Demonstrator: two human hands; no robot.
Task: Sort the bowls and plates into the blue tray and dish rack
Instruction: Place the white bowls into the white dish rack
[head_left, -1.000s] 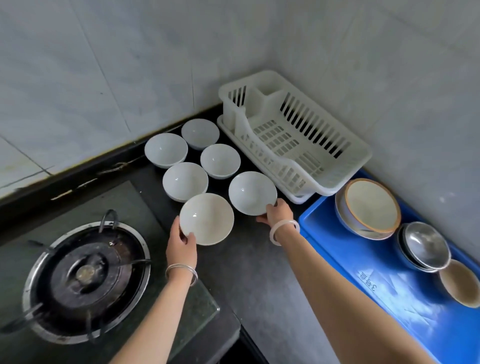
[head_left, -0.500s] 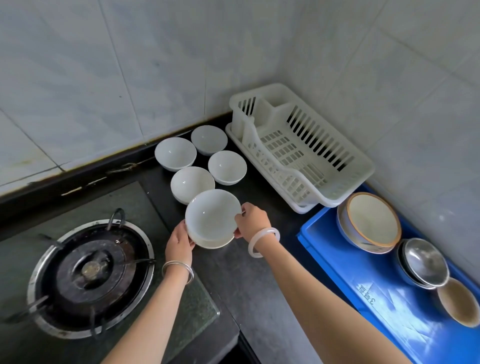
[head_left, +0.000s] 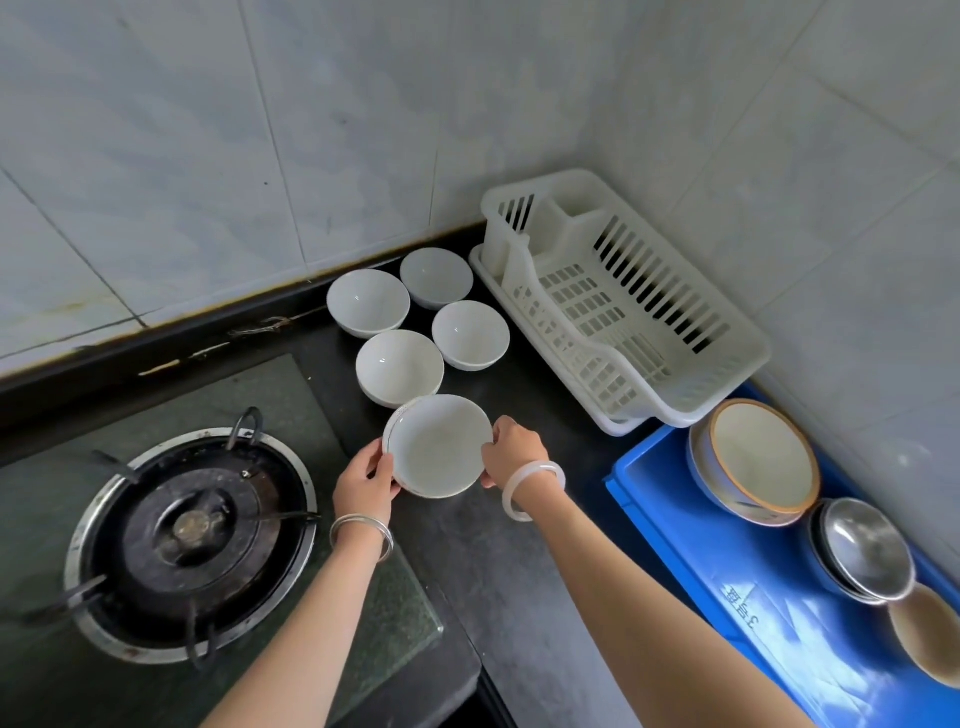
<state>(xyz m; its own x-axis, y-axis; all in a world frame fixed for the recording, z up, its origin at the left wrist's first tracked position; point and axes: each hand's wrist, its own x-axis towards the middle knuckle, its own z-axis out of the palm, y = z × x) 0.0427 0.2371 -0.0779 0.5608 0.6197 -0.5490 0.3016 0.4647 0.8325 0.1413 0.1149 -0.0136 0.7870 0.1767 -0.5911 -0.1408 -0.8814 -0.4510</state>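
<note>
Two white bowls are nested into one stack on the dark counter. My left hand grips its left rim and my right hand grips its right rim. Behind the stack stand several more white bowls, the nearest one just beyond it. The white dish rack sits empty in the corner. To the right lies the blue tray, which holds an orange-rimmed bowl, a steel bowl and a tan bowl.
A gas burner on a glass hob takes up the left side, close to my left forearm. Tiled walls close in behind and to the right. The counter's front edge drops off at the bottom centre.
My right hand slid its bowl leftward into the bowl held by my left hand. The two now form one stack, held between both hands.
</note>
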